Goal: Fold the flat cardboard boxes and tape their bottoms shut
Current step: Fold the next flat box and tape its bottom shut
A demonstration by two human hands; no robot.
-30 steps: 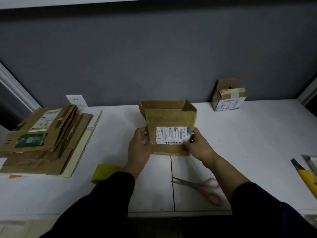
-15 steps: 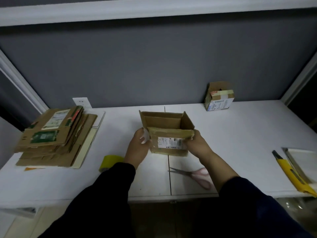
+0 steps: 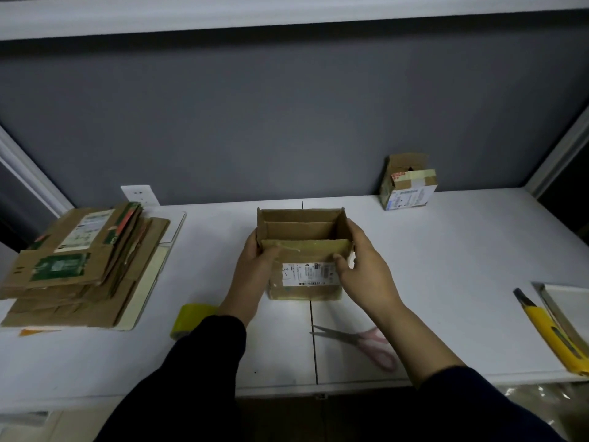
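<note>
A white worktop [image 3: 446,266] runs the width of the view, with a thin seam [image 3: 315,352] crossing it from front to back near the middle. Behind it stands a plain grey wall [image 3: 287,122], edged by white trim [image 3: 287,14] along the top and a slanting white post [image 3: 554,154] at the right. A white socket plate [image 3: 140,194] sits low on the wall, to the left. Scissors [image 3: 360,341] with pink handles lie flat near the front, their blade tips at the seam. At the right edge, a yellow utility knife [image 3: 551,333] lies diagonally, dark tip away, just beside a shallow white tray [image 3: 570,301].
</note>
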